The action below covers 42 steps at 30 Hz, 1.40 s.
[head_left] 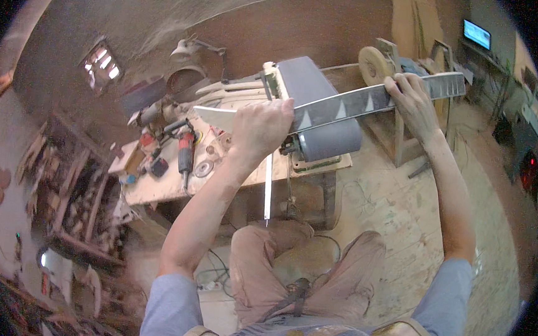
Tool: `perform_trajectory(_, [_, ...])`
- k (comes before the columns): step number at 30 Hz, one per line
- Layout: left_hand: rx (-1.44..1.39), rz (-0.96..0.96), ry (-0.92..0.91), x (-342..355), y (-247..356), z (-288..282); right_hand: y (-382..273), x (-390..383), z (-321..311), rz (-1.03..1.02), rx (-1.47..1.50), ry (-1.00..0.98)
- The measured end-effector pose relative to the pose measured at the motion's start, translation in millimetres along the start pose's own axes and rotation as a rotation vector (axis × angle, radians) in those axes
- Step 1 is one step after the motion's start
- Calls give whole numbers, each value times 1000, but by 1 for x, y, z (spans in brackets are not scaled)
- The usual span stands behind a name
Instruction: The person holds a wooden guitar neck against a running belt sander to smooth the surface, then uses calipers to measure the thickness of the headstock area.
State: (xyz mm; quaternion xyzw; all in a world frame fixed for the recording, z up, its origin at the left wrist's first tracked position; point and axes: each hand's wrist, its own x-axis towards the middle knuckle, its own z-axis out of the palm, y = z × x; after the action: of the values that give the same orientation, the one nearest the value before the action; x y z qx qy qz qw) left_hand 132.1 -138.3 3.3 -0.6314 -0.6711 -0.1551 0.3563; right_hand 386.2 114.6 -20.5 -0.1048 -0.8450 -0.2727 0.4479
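A long guitar neck (342, 108), with a dark grey fingerboard, white tooth-shaped inlays and a pale pointed headstock (215, 117), is held crosswise in both hands. My left hand (263, 125) is closed around its headstock end. Toward the other end, my right hand (413, 103) grips it with the fingers over the far edge. Directly beneath lies a belt sander with a wide grey belt (305, 78) and a front roller (331, 141). Whether the neck touches the belt cannot be told, since the neck covers that spot.
The wooden workbench (237, 181) carries a red and black angle grinder (186, 151), a round disc (204, 168) and several other tools. A desk lamp (183, 51) stands behind. At right is a buffing wheel (373, 67); cables (218, 270) lie near my legs. Shelving holds wood pieces at left.
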Motion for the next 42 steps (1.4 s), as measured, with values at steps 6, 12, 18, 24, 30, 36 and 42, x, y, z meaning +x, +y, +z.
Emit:
perform_trajectory(6, [-217, 86, -449, -11, -33, -7, 3, 15, -27, 9, 333, -408])
perform_trajectory(12, [-338, 7, -579, -15, -35, -21, 26, 36, -54, 170, 434, -730])
perform_trajectory(18, [203, 72, -365, -9, -20, -14, 55, 4, -22, 85, 227, -334])
perform_trajectory(24, [126, 112, -254, -11, -26, -12, 94, -27, -6, 97, -18, -138])
perform_trajectory(30, [-663, -469, -850, -8, -36, -35, 105, -32, -33, 353, 174, -630])
perform_trajectory(36, [-213, 32, -338, -41, -73, -18, 98, -28, -28, 147, -63, -501])
perform_trajectory(42, [16, 143, -95, -45, -85, -30, 71, -46, -13, 85, -236, -127])
